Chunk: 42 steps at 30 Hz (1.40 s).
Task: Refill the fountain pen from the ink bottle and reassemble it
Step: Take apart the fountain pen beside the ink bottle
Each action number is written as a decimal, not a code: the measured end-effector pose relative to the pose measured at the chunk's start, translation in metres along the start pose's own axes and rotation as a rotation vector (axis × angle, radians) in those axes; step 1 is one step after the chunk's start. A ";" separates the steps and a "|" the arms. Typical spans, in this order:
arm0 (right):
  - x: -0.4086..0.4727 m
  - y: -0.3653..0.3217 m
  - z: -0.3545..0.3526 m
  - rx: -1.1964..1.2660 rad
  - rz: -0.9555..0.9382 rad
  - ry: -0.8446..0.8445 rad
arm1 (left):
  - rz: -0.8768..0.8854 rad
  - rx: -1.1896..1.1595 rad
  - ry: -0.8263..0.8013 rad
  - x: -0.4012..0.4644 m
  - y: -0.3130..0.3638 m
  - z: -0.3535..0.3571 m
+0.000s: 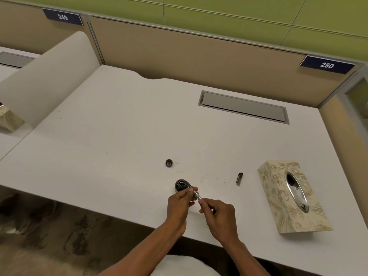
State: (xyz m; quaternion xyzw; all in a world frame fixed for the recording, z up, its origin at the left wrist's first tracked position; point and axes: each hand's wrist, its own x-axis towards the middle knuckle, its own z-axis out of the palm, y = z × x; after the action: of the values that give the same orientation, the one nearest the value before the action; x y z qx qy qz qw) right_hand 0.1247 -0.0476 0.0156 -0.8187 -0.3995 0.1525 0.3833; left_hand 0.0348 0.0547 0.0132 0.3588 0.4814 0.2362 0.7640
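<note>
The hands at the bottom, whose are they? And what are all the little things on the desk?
They belong to a person wearing a camera on their head, so you see what they see, looking down at a white desk. There is no machine here, just two bare hands. The left hand and the right hand both hold a thin silver pen, which tilts toward an open ink bottle. Whether its tip is in the ink is too small to tell. Behind the bottle lies its small round cap. To the right lies a dark pen cap, then a flowery tissue box. The signs on the back wall say 249 and 250.
</note>
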 end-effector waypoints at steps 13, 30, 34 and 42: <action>0.006 -0.003 -0.039 0.708 0.451 -0.259 | -0.036 -0.008 -0.349 -0.004 0.013 0.013; -0.012 0.004 -0.032 0.161 0.082 0.106 | -0.169 -0.110 -0.142 -0.011 0.007 0.028; -0.008 0.003 -0.036 0.309 0.249 0.008 | -0.180 -0.128 -0.201 -0.009 0.008 0.027; -0.002 0.008 -0.040 0.456 0.427 -0.112 | -0.186 -0.008 -0.304 -0.003 0.014 0.025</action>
State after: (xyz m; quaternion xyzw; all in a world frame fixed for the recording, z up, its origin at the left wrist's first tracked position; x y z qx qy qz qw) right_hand 0.1503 -0.0724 0.0358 -0.7675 -0.1946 0.3599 0.4936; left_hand 0.0556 0.0529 0.0325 0.3414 0.3904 0.1094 0.8480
